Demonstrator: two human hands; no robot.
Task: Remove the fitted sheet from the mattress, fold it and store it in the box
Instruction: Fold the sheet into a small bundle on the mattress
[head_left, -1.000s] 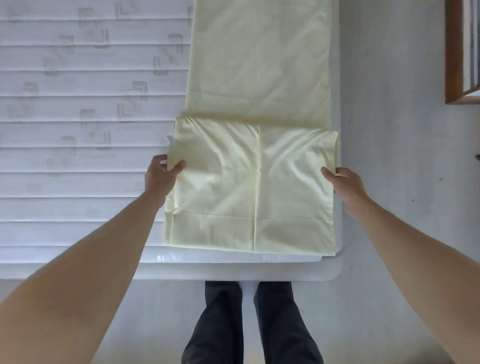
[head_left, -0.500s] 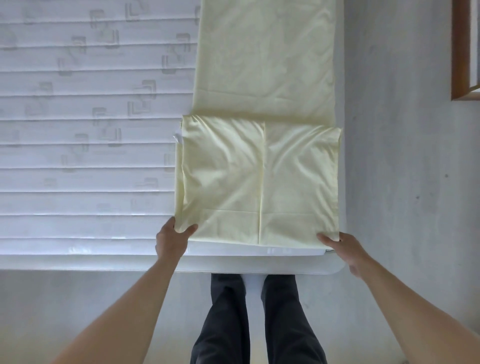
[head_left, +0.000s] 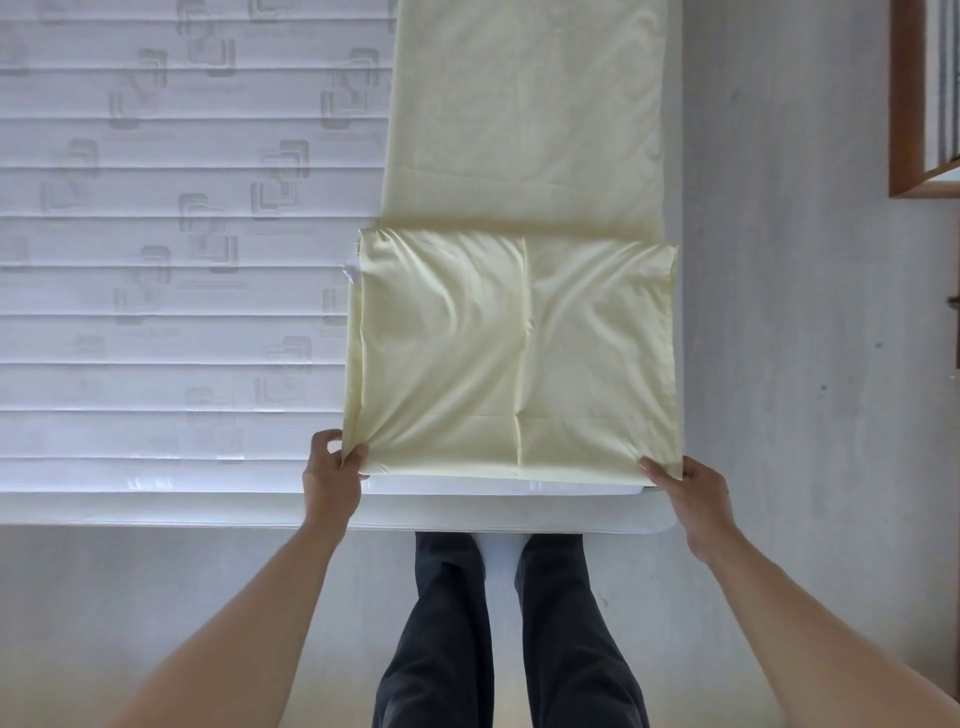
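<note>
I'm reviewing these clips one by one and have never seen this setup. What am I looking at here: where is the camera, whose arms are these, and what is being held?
There is no machine here. The single camera sits on a person's head and looks down, so the two bare arms and the dark trousers at the bottom are the wearer's own. In front lies a white mattress, stripped bare. On its right part lies a pale yellow sheet, folded into a long strip, its near end doubled over. The left hand pinches the near left corner of the folded part; the right hand grips the near right corner. No box is in view.
</note>
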